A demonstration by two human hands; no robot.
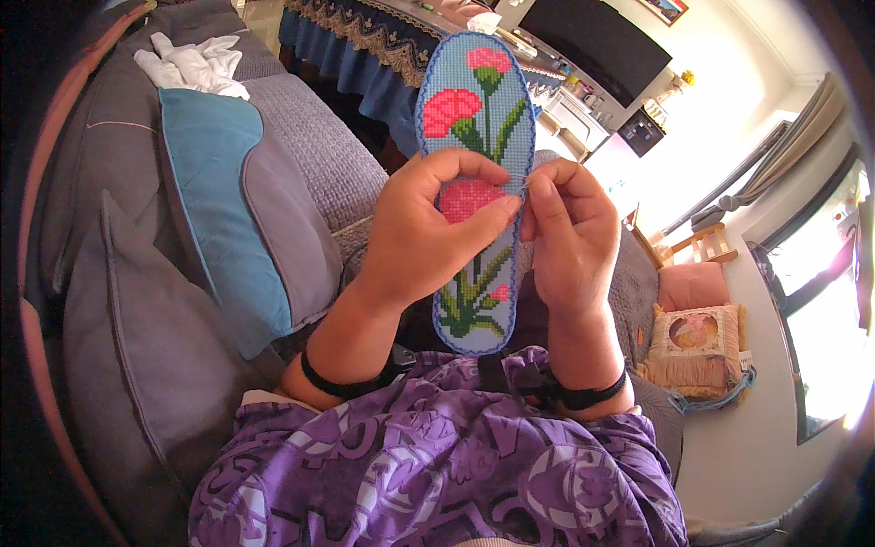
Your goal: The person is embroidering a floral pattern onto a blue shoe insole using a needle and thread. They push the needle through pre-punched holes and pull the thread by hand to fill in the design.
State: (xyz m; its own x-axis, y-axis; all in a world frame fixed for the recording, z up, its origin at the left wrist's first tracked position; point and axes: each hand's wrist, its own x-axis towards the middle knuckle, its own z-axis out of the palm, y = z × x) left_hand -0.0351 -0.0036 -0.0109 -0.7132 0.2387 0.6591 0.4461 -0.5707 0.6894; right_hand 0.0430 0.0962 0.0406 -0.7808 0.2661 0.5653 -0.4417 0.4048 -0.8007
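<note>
An embroidered insole (472,75), light blue with pink and red carnations and green stems, stands lengthwise before me, its edge bound in darker blue. My left hand (431,225) grips it around the middle, the thumb and index finger at its right edge. Close beside that edge, my right hand (571,232) pinches something fine and pale between thumb and index finger; a needle or a thread, I cannot tell which. A thin pale line runs from these fingertips towards the left index finger.
A grey sofa (307,130) holds a blue and grey cushion (212,198) and white cloth (191,65) on the left. Beyond are a table with a blue lace-trimmed cloth (383,102) and a television (595,44). A fringed cushion (694,369) lies at right.
</note>
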